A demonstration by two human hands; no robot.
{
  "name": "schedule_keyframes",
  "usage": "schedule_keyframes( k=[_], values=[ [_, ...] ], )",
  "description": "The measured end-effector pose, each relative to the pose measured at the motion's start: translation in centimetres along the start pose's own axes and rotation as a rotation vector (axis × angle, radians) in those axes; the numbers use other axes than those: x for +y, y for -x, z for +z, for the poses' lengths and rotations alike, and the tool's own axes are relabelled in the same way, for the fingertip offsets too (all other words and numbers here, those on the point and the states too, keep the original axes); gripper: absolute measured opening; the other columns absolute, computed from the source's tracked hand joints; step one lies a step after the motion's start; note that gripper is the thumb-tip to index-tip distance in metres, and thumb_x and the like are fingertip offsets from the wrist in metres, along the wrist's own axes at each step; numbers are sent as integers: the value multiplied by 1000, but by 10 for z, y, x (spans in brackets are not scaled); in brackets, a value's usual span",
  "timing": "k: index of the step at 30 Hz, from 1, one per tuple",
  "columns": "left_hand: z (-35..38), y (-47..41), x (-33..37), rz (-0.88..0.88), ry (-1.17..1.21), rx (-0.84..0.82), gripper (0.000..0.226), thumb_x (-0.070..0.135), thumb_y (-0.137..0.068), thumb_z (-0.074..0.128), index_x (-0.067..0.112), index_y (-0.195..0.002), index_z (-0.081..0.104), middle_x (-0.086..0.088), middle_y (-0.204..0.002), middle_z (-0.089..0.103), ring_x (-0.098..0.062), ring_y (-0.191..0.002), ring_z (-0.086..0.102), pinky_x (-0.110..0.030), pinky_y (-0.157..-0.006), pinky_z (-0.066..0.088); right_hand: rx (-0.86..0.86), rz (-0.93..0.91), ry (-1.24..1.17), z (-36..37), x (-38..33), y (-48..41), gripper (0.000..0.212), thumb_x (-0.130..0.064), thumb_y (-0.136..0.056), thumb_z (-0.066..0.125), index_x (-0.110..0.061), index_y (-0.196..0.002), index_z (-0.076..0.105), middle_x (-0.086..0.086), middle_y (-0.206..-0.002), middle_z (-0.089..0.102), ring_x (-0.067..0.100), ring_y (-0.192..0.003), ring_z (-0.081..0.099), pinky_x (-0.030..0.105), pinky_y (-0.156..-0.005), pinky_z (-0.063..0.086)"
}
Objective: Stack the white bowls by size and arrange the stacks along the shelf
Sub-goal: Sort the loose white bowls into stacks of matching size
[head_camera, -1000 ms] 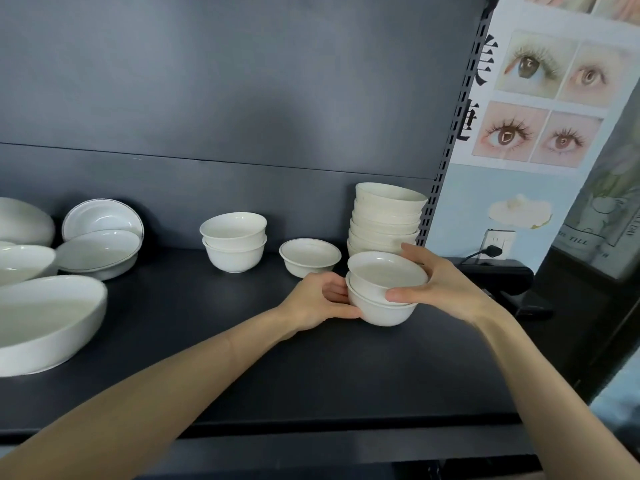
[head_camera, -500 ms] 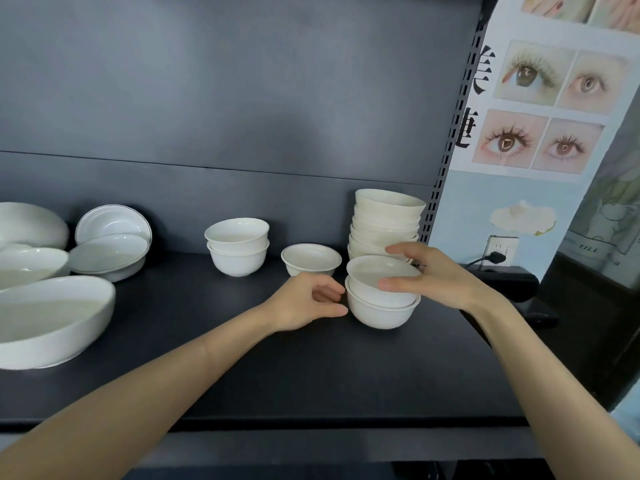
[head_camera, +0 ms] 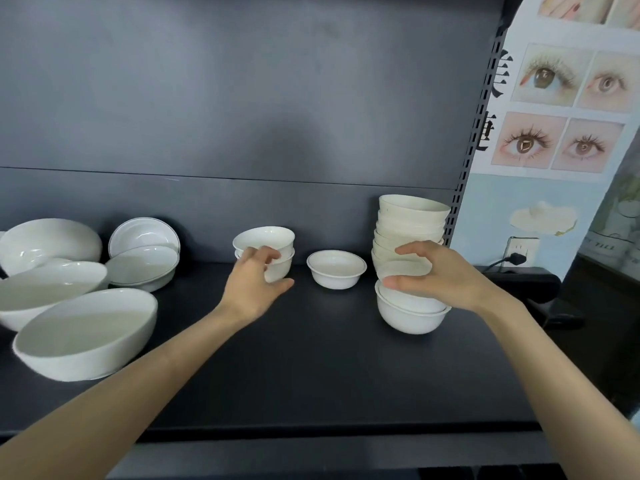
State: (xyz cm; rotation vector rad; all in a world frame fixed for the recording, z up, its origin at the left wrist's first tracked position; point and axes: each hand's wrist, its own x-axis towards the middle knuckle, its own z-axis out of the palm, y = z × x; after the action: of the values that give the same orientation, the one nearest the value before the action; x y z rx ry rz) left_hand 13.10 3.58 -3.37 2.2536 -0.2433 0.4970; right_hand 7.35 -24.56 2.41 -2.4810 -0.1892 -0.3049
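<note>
The head view looks down on a dark shelf (head_camera: 311, 368) that carries white bowls. The left hand (head_camera: 254, 285) reaches to the left pair (head_camera: 273, 242), two small bowls nested near the back. Its fingers (head_camera: 258, 255) lie curved over the pair's near side and the thumb is spread low toward the right. Whether it has closed into a grip cannot be told. The right hand (head_camera: 436, 275) is spread wide and holds nothing. It hangs over the front pair (head_camera: 410, 315), its thumb at that pair's rim and its fingers in front of the tall stack (head_camera: 412, 216) by the shelf's right post. A lone bowl (head_camera: 336, 273) sits between the left pair and the tall stack, apart from both. Big bowls (head_camera: 86, 336) and rimmed dishes (head_camera: 143, 258) crowd the far left.

The step in hand looks like gathering the left pair to join bowls of its size on the right. To do it well, the hand should take the lower bowl, thumb opposite the fingers under the rim, so both bowls rise as one. They should stay level, since glazed bowls slide on each other. The carry should pass in front of the lone bowl rather than over it. The right hand can steady the front pair while the new bowls settle in squarely. The tall stack leans a little and is best left untouched.
</note>
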Motion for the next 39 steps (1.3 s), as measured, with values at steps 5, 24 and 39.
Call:
schedule_keyframes(
  k=[5,24,39],
  values=[
    [4,-11,-12,-236,137,155,100,26,-66,87,6,-142,25,-12,-141,24,-27,-133,25,-33,-106,31,18,47,-20,10,-2,13,72,-46,-70,79,-28,-133,48,-16,-127,42,4,-117,36,22,-95,28],
    [23,-48,-40,-330,446,113,119,27,-55,92,14,-144,15,-7,-142,41,-27,-131,41,-39,-106,40,116,113,13,19,13,18,86,-41,-64,86,-26,-138,43,-6,-139,39,16,-130,36,29,-103,30],
    [-1,20,-5,-73,570,-392,61,-3,-63,85,33,-105,58,27,-92,71,10,-89,65,-8,-72,51,115,-8,-113,24,-26,19,81,-41,-68,83,-30,-138,44,-15,-136,44,2,-124,37,20,-99,29]
  ],
)
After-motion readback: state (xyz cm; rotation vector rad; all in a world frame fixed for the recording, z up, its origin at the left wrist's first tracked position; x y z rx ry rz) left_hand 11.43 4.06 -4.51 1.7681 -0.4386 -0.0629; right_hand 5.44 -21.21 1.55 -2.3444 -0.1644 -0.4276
